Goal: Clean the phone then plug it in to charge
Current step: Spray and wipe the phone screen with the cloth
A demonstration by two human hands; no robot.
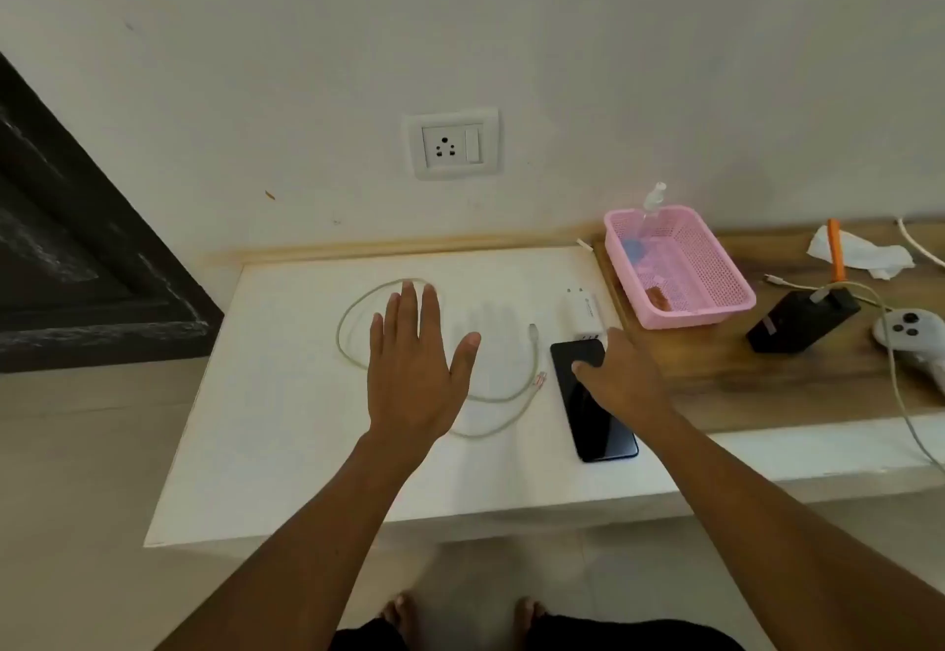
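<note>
A black phone lies flat, screen up, on the white tabletop at the right. My right hand rests over its far end, thumb touching the screen, fingers hidden behind the hand. My left hand hovers flat with fingers spread over a looped white charging cable. A white charger adapter lies just beyond the phone. A white wall socket with a switch sits on the wall above the table.
A pink plastic basket on the wooden shelf at the right holds a clear spray bottle and small items. Farther right lie a black box, a white controller, crumpled tissue and another cable.
</note>
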